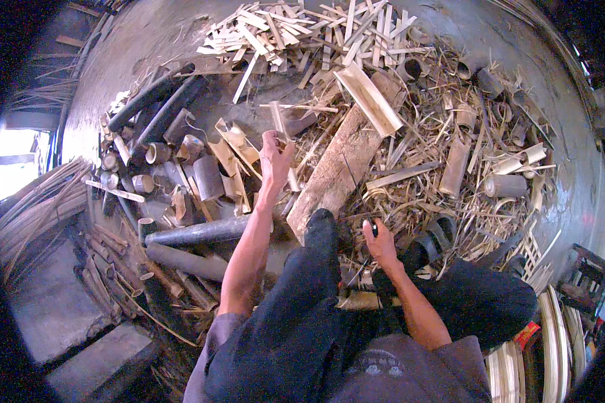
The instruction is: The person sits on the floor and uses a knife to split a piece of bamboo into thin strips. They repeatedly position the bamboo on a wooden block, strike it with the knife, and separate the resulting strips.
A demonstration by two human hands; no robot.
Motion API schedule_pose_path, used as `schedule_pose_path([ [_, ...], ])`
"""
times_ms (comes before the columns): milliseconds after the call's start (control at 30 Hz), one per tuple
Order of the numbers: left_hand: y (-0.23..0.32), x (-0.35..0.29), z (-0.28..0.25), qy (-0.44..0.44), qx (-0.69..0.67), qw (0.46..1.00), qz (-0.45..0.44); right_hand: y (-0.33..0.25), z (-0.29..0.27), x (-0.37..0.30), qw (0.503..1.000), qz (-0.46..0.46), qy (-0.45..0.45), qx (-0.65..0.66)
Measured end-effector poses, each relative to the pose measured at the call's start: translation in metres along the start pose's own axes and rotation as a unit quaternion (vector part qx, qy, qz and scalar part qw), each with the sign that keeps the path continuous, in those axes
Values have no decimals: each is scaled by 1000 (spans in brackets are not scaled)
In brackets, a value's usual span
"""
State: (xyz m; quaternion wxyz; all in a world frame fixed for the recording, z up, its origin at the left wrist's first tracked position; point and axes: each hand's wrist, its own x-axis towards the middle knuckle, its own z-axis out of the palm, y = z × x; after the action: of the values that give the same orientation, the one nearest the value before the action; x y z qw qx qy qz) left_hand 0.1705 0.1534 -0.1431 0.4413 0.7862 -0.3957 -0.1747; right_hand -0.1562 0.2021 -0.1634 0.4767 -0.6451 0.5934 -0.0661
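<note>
My left hand (pixel 275 161) is raised left of a thick wooden plank (pixel 336 161). Its fingers are closed on a pale bamboo strip (pixel 277 118), slightly blurred, whose ends show above and below the hand. Lower and to the right, my right hand (pixel 382 245) is wrapped round the dark handle of a knife (pixel 374 230). The thin dark blade seems to point up over the plank, seen nearly edge-on. A split bamboo half (pixel 370 101) lies across the plank's far end. My dark-covered foot (pixel 323 225) rests on the near end.
A heap of pale bamboo slats (pixel 275 30) lies at the back. Shavings and offcuts (pixel 410 161) spread to the right. Cut bamboo tubes (pixel 207 178) and long dark poles (pixel 202 232) lie at left. Curved bamboo strips (pixel 554 342) stand at lower right.
</note>
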Motion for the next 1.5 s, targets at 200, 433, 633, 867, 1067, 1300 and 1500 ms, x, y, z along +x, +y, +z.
schedule_pose_path([
  [200, 75, -25, -9, -5, -145, 989, -25, -30, -10, -7, 997, 21, 9, 71],
  [433, 77, -63, 29, -49, -207, 972, -104, -8, -28, -3, 985, -88, 147, 26],
  [633, 61, -72, 4, -23, -232, 963, -132, -25, -28, -17, 997, -53, 49, 9],
  [867, 83, -98, -4, -19, 64, 986, -150, -91, -9, -31, 992, -110, -51, 39],
  [1067, 103, -98, -14, -52, -49, 991, -117, -49, -1, 13, 998, -56, 10, -20],
  [1300, 70, -90, 6, -76, 113, 989, -53, -16, 8, 15, 993, -89, 66, -37],
  [1500, -14, -83, 86, -11, -27, 995, 92, 1, 9, 34, 998, -37, -39, 26],
])
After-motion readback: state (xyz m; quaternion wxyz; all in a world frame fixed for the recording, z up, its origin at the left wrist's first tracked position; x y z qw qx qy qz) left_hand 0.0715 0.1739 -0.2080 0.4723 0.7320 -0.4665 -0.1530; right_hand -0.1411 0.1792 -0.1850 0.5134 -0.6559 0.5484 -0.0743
